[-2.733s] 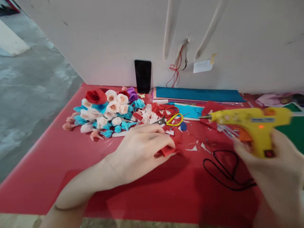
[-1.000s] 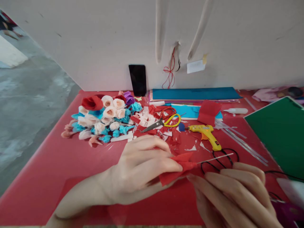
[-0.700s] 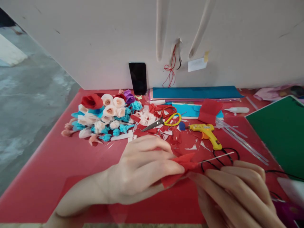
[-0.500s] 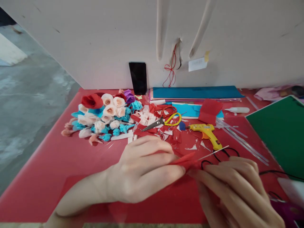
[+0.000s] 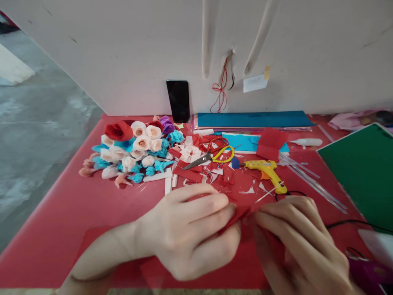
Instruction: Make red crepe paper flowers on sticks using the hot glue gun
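Observation:
My left hand [image 5: 195,231] is closed around a piece of red crepe paper [image 5: 238,217], and most of the paper is hidden by the fingers. On the other side of it, my right hand [image 5: 302,241] pinches the paper's right end, its fingertips a little blurred. A thin white stick [image 5: 264,195] sticks out beyond the fingers, slanting up to the right; its lower end is hidden. Just past the stick lies a yellow glue gun [image 5: 267,170] with a dark cord. Scissors [image 5: 211,155] with red and yellow handles rest on red and white paper scraps [image 5: 190,174].
Paper flowers [image 5: 135,149] in white, blue and red are heaped at the left. A phone [image 5: 178,100] leans on the wall. Blue sheets [image 5: 251,119], a white bottle [image 5: 307,142], clear glue sticks [image 5: 319,186] and a green board [image 5: 362,172] lie behind and right on the red table [image 5: 107,205].
My left fingers have curled in, and the red paper now shows less. My right hand has shifted slightly left and up, and the white stick's tip has moved left.

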Demonstrator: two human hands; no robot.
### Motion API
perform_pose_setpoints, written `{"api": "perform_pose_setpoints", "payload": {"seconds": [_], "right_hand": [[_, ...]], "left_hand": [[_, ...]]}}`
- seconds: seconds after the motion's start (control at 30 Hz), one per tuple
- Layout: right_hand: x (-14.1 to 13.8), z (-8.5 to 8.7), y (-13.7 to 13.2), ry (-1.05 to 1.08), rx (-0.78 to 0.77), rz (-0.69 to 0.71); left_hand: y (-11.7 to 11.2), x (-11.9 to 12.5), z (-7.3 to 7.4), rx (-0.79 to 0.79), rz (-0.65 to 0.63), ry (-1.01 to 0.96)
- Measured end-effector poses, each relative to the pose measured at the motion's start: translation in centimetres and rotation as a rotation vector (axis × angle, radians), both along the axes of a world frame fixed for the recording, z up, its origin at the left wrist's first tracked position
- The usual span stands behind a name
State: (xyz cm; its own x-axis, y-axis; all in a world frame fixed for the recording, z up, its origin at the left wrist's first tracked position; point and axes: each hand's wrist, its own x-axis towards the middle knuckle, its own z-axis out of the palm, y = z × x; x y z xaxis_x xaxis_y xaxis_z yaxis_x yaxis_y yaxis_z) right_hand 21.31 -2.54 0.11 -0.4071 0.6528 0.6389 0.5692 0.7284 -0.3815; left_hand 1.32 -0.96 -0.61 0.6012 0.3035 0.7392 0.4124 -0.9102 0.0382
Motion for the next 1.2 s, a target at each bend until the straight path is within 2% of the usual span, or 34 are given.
{"api": "perform_pose_setpoints", "payload": {"seconds": [0.17, 0.27, 0.43, 0.57, 0.73, 0.97, 1.1, 1.2], "right_hand": [[1.1, 0.4, 0.0, 0.023, -0.077, -0.01], [1.7, 0.6, 0.4, -0.02, -0.201, 0.005], [2.1, 0.3, 1.2, -0.068, -0.48, 0.18], [1.7, -0.1, 1.5, 0.033, -0.587, 0.241], [1.3, -0.3, 2.1, 0.141, -0.639, 0.251], [1.4, -0.7, 3.1, 0.152, -0.878, 0.278], [1.3, -1.4, 4.0, 0.193, -0.947, 0.27], [1.0, -2.1, 4.8, 0.26, -1.078, 0.238]], "left_hand": [[0.0, 0.0, 0.0, -0.012, 0.003, -0.023], [0.1, 0.0, 0.0, -0.048, -0.003, -0.029], [0.5, -0.1, 0.0, -0.108, -0.039, -0.033], [0.9, -0.1, -0.2, -0.113, -0.065, -0.027], [0.9, 0.2, -0.4, -0.099, -0.016, -0.045], [1.2, -0.1, 0.2, -0.169, -0.021, 0.074], [1.9, -0.3, -0.4, -0.241, -0.03, 0.066], [2.4, -0.3, -0.9, -0.263, -0.06, 0.053]]}}
